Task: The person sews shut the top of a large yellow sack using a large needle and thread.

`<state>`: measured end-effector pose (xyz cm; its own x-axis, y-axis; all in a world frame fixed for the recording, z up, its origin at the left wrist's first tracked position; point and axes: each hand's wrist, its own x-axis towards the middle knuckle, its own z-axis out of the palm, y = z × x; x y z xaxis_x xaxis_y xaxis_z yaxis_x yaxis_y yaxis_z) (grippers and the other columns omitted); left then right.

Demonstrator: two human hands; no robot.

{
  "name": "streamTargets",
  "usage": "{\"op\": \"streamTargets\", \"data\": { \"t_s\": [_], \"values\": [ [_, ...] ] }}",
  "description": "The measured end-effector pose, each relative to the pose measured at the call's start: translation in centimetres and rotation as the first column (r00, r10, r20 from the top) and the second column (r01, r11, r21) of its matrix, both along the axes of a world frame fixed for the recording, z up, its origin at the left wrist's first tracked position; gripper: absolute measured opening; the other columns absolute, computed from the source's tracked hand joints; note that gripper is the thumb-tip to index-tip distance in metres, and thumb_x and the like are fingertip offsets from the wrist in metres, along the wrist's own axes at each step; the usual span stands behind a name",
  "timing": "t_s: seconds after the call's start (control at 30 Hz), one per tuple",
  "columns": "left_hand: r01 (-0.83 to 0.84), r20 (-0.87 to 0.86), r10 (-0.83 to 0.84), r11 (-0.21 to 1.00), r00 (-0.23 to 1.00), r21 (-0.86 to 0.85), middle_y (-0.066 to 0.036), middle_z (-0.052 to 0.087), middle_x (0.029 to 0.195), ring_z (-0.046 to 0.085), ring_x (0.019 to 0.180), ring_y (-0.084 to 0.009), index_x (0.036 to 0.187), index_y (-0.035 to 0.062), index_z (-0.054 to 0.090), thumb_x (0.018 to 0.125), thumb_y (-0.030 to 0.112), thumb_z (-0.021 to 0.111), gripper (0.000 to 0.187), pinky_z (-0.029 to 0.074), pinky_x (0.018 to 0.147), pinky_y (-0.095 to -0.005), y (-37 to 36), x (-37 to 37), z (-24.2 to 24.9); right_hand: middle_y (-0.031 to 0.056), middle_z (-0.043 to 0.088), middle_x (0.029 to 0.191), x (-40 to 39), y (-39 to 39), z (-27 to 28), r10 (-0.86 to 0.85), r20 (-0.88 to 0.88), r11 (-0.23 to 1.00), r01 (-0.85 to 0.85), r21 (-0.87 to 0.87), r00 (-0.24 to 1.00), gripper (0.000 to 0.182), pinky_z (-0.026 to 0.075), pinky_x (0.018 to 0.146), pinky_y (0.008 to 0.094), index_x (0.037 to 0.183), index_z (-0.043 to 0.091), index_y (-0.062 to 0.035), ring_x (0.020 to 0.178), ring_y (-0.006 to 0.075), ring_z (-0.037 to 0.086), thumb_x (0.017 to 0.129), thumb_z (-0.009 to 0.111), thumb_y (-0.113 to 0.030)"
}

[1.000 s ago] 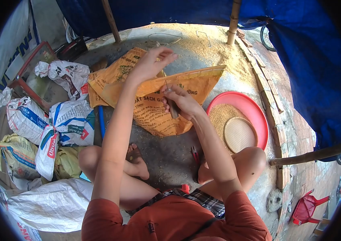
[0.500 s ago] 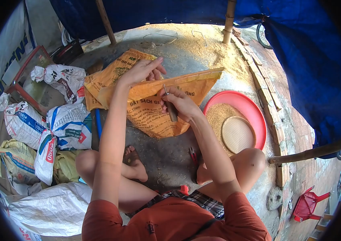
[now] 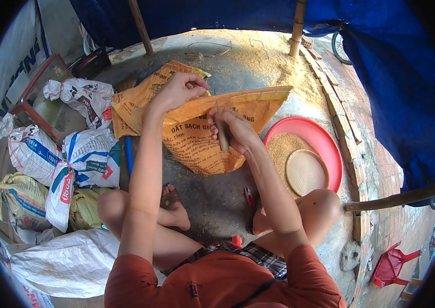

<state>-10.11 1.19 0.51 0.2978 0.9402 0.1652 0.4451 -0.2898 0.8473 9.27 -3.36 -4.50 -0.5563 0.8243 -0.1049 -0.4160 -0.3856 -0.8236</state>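
Note:
An orange printed sack lies across in front of me, its folded top edge running up to the right with a pale line of thread along it. My right hand is closed around the handle of an awl, whose thin metal tip points up at the sack's edge. My left hand is just above that edge, fingers curled in a pinch; whatever is between them is too small to make out. Pliers with red handles lie on the floor near my foot.
A red basin with grain and a round sieve stands at right. Several filled sacks are piled at left. Grain is spread beyond, beside a row of bricks. A red stool sits lower right.
My left hand's fingers, stretched out before, have curled into a pinch and drawn back slightly to the left. My right hand still holds the awl near the sack's edge.

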Motion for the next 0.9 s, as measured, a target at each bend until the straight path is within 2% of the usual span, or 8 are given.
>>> {"op": "streamTargets", "data": {
  "t_s": [0.23,0.3,0.4,0.53,0.6,0.83,0.9],
  "values": [
    [-0.045,-0.071,0.050,0.996,0.996,0.081,-0.004,0.064,0.073,0.055,0.067,-0.0081,0.090,-0.0001,0.066,0.081,0.010,0.063,0.013,0.046,0.065,-0.0243,-0.2,0.6,0.0,0.0054,0.053,0.081,0.3,-0.1,0.6,-0.036,-0.027,0.999,0.035,-0.025,0.999,0.023,0.048,0.057,0.0265,0.107,0.054,0.0013,0.063,0.0137,0.052,0.090,0.042,-0.009],
    [-0.066,-0.062,0.071,0.995,0.996,0.078,-0.003,0.064,0.072,0.054,0.065,-0.0081,0.089,-0.0001,0.066,0.082,0.010,0.063,0.013,0.045,0.063,-0.0243,-0.3,0.6,0.0,0.0044,0.051,0.080,0.4,0.1,0.4,0.017,-0.062,0.999,-0.019,-0.038,0.998,0.023,0.045,0.055,0.0253,0.108,0.053,0.0003,0.064,0.0128,0.051,0.089,0.043,-0.008],
    [-0.073,-0.078,0.079,0.994,0.994,0.079,-0.003,0.063,0.071,0.052,0.065,-0.0077,0.090,-0.0001,0.066,0.082,0.010,0.063,0.013,0.044,0.062,-0.0242,-0.6,0.8,0.4,0.0036,0.051,0.080,0.5,-0.1,0.2,0.000,-0.069,1.000,-0.001,-0.014,0.998,0.026,0.041,0.054,0.0244,0.111,0.053,-0.0008,0.064,0.0105,0.046,0.087,0.048,-0.011],
    [-0.087,-0.078,0.091,0.994,0.993,0.063,-0.002,0.062,0.070,0.052,0.064,-0.0076,0.091,-0.0001,0.065,0.082,0.010,0.062,0.013,0.044,0.062,-0.0239,-1.0,1.1,0.8,0.0041,0.054,0.080,0.4,0.3,-0.7,0.014,-0.107,1.000,-0.016,-0.015,0.994,0.019,0.043,0.052,0.0228,0.106,0.053,-0.0030,0.061,0.0105,0.050,0.087,0.049,-0.005],
    [-0.123,-0.085,0.135,0.983,0.987,0.134,-0.001,0.061,0.069,0.052,0.064,-0.0073,0.090,-0.0003,0.065,0.082,0.009,0.062,0.013,0.044,0.061,-0.0238,-1.0,1.2,0.8,0.0037,0.056,0.079,0.4,0.3,-0.9,-0.008,-0.036,0.999,0.010,0.036,0.999,0.017,0.043,0.051,0.0221,0.103,0.053,-0.0037,0.059,0.0098,0.050,0.086,0.052,-0.006],
    [-0.083,-0.118,0.101,0.985,0.988,0.149,-0.002,0.059,0.068,0.050,0.062,-0.0078,0.090,-0.0004,0.065,0.082,0.009,0.061,0.013,0.043,0.060,-0.0247,-1.6,1.2,1.4,0.0028,0.055,0.079,0.2,0.1,-0.9,-0.032,0.024,0.997,0.030,0.074,0.999,0.017,0.043,0.050,0.0213,0.103,0.053,-0.0047,0.059,0.0085,0.050,0.087,0.053,-0.006],
    [-0.096,-0.128,0.115,0.984,0.985,0.151,-0.003,0.059,0.067,0.050,0.062,-0.0085,0.089,-0.0002,0.065,0.081,0.009,0.061,0.013,0.043,0.059,-0.0252,-1.6,1.2,1.4,0.0018,0.054,0.079,0.2,-0.1,-0.8,-0.067,0.089,0.990,0.055,0.127,0.994,0.018,0.042,0.054,0.0220,0.102,0.056,-0.0046,0.061,0.0086,0.049,0.086,0.057,-0.012]
  ]
}}
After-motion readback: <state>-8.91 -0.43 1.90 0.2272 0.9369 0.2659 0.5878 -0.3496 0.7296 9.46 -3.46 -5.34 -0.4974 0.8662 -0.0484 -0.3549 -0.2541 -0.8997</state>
